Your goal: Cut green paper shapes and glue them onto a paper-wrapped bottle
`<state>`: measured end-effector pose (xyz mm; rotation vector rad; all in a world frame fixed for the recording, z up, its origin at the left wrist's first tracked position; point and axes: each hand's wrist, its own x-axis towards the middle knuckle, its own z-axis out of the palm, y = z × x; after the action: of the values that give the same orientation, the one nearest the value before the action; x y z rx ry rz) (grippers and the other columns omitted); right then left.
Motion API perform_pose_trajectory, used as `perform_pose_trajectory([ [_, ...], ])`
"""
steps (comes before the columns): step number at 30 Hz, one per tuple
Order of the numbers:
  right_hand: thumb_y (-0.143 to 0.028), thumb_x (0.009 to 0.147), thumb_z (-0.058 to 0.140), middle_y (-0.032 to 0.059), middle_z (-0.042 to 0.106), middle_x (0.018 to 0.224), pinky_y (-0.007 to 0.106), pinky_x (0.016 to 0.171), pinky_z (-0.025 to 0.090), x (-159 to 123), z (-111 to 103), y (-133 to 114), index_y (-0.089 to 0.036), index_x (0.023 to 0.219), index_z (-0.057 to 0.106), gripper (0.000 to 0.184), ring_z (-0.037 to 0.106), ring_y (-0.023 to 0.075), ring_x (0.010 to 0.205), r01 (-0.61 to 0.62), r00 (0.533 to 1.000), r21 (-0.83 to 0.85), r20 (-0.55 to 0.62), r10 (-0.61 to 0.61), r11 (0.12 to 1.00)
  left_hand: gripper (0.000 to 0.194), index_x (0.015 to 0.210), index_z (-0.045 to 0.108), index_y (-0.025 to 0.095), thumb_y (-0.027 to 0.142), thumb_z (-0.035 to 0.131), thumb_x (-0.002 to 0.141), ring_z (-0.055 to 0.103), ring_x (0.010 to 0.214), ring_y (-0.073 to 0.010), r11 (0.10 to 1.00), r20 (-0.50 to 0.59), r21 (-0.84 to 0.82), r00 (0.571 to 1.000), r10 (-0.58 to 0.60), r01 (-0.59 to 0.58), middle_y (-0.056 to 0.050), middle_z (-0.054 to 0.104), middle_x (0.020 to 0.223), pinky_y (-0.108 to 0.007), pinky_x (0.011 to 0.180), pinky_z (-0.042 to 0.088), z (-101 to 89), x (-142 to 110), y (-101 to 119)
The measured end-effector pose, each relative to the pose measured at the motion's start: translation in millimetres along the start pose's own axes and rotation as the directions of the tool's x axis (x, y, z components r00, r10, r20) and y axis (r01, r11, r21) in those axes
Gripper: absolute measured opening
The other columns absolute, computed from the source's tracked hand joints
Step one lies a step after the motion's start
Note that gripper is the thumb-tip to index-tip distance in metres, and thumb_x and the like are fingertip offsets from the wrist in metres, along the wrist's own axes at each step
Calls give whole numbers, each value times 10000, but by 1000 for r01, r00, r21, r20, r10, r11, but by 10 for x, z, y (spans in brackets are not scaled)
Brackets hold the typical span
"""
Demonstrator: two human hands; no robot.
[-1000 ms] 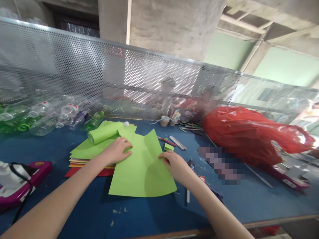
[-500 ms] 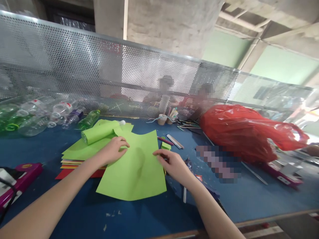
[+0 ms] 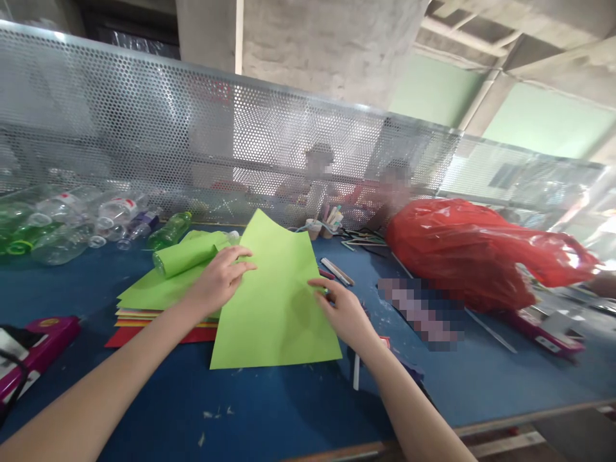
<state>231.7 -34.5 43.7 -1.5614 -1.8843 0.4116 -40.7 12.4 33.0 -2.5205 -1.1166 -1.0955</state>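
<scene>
Blue table (image 3: 269,417), cups (image 3: 313,231) holding sticks (image 3: 333,215), left hand (image 3: 222,279) spread on green sheet (image 3: 276,311), right hand (image 3: 345,313) pinching its edge

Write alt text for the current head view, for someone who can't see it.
Two bare hands, left and right, hold a light-green paper sheet by its sides above a blue table. Left of it, a green-wrapped bottle lies on stacked coloured paper; clear and green bottles lie farther left, a red plastic bag to the right.

There are two hands (image 3: 222,277), one held green sheet (image 3: 276,301), two cups (image 3: 313,231) and one red bag (image 3: 462,250)
</scene>
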Motion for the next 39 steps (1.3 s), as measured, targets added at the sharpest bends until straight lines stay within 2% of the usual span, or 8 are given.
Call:
perform_pose_trajectory([
  [6,-170,766,537,73,650,1031,269,706,482,-22,69,13,-184,1042,673,308,611,167,748,45,982,-27,183,-40,999,272,951,687,203,141,443,847,531,1100,-252,973,111,88,969,-222,213,-88,600,1149,-469,982,412,71,-59,-209],
  [12,-100,772,491,100,650,1003,293,756,481,-4,93,9,-141,994,696,305,614,189,795,77,986,-91,156,-62,993,264,952,689,217,405,558,823,570,1039,-255,984,297,63,938,-178,167,-53,672,1011,-418,954,413,-24,-9,160],
  [16,-69,777,469,96,657,1045,306,818,463,-12,96,-6,-152,990,698,324,616,199,866,88,987,-90,146,-74,992,504,1027,648,260,574,697,636,581,988,-270,979,615,-73,781,-104,188,-57,617,1071,-364,818,467,-199,-26,511],
  [18,-48,773,455,94,654,1073,304,825,461,-20,97,-9,-161,992,698,346,616,198,883,82,988,-90,141,-69,993,606,1101,594,287,550,744,576,546,1043,-280,979,643,-107,763,-65,174,-55,576,1108,-349,808,464,-264,-85,605],
  [27,-82,787,448,94,660,1096,306,821,455,-22,70,-10,-167,1069,681,375,615,207,910,12,988,-80,156,0,997,364,1055,568,286,388,666,720,517,1070,-253,975,571,-96,814,-109,198,-38,556,1133,-367,860,437,-335,-428,571],
  [31,-93,789,447,88,680,1025,286,728,468,-34,48,-40,-159,1063,690,372,620,183,775,2,986,-57,169,8,998,523,1141,551,306,493,698,675,493,1140,-293,981,536,-74,837,-111,177,-58,534,1224,-411,905,427,-293,-527,568],
  [34,-129,827,417,47,701,855,250,602,470,-38,36,-47,-168,1098,672,374,610,151,628,-2,983,-30,182,7,1000,569,1200,530,284,494,684,695,500,1136,-307,994,475,-47,878,-62,96,-83,565,1200,-437,923,423,-242,-548,597],
  [39,-141,859,424,36,724,922,205,618,494,-25,37,-41,-168,1143,636,355,667,139,726,34,983,-89,183,-17,995,275,1062,605,210,141,514,813,578,992,-264,993,450,34,889,89,-116,-92,644,1057,-394,806,475,-216,-537,654],
])
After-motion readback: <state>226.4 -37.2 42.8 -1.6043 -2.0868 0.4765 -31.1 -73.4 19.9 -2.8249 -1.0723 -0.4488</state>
